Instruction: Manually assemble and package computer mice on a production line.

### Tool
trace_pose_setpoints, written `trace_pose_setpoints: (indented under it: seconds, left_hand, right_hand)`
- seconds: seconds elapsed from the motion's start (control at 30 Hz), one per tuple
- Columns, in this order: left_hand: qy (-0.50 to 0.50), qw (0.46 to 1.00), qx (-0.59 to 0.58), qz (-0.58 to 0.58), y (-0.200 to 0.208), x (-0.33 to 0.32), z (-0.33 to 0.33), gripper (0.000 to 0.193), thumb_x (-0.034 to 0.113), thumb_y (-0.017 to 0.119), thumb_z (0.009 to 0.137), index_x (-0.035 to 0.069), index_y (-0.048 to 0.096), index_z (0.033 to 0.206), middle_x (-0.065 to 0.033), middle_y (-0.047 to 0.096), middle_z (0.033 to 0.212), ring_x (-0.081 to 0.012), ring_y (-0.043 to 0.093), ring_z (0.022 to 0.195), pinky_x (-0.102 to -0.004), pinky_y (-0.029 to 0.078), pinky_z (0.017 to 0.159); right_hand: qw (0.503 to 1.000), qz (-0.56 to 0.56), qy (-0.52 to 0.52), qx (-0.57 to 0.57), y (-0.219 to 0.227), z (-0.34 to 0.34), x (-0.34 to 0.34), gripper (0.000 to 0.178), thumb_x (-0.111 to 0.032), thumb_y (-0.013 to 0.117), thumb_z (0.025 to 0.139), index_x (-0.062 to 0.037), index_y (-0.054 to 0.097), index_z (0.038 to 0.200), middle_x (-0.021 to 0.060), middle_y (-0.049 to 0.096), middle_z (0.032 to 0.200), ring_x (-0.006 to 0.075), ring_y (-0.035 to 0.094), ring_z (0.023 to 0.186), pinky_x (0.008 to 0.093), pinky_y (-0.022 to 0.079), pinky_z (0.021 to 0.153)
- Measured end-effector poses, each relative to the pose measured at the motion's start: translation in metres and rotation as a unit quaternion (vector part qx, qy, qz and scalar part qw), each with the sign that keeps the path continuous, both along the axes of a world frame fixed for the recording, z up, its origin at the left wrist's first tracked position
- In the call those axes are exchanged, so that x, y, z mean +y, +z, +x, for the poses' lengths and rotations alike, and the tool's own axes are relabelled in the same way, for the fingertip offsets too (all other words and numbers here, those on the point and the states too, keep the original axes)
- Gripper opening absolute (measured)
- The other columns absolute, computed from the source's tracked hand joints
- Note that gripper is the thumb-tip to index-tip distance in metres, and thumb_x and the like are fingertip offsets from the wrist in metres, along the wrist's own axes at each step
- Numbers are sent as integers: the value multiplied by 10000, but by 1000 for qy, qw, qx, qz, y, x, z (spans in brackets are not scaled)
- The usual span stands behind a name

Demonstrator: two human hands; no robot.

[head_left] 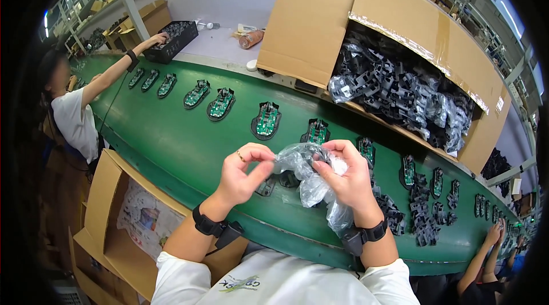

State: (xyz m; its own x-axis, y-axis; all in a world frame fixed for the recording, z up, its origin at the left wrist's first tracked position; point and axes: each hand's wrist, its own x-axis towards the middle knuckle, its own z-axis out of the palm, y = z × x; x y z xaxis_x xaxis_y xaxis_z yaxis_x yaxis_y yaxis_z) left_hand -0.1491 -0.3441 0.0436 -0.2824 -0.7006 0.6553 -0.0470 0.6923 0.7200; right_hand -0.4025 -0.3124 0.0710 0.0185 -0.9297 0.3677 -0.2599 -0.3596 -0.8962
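Note:
A crumpled clear plastic bag hangs between my hands above the green work surface. My left hand pinches the bag's left end between thumb and fingers. Closed on its right side is my right hand; a white patch shows beside the thumb. Whether anything is inside the bag I cannot tell. Partly hidden below it lie dark plastic parts. Just beyond the hands sits a black oval base with a green circuit board, and another such base stands to its left.
Similar bases run in a row along the green surface. A large cardboard box at the back right holds black parts in clear bags. Black brackets lie to the right. At left, a co-worker's hand reaches into a black bin.

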Motion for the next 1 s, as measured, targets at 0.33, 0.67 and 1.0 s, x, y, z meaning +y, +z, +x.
trace_pose_setpoints:
  seconds: [0.33, 0.67, 1.0]
  left_hand:
    - [90, 994, 40, 48, 3, 3, -3, 204, -44, 742, 888, 11, 712, 1083, -80, 729, 944, -155, 681, 835, -288, 555, 770]
    - [211, 969, 38, -124, 19, 9, 0, 218, -101, 746, 860, 27, 720, 1036, -113, 710, 959, -219, 686, 833, -298, 543, 747]
    - [191, 943, -79, -262, 13, 13, 0, 454, -16, 756, 701, 81, 639, 1128, -152, 554, 1152, -325, 601, 1020, -410, 522, 871]
  right_hand:
    - [973, -161, 9, 167, 16, -9, -1, 192, -84, 789, 874, -39, 777, 1060, 129, 718, 937, 250, 712, 789, 331, 563, 704]
    - [946, -242, -22, 213, 33, -6, 2, 158, -39, 806, 839, -73, 774, 989, 103, 674, 911, 254, 695, 758, 335, 558, 636]
    - [1000, -3, 13, 21, 21, -12, -7, 183, -158, 678, 1000, 18, 724, 982, 54, 735, 872, 98, 642, 822, 281, 513, 766]
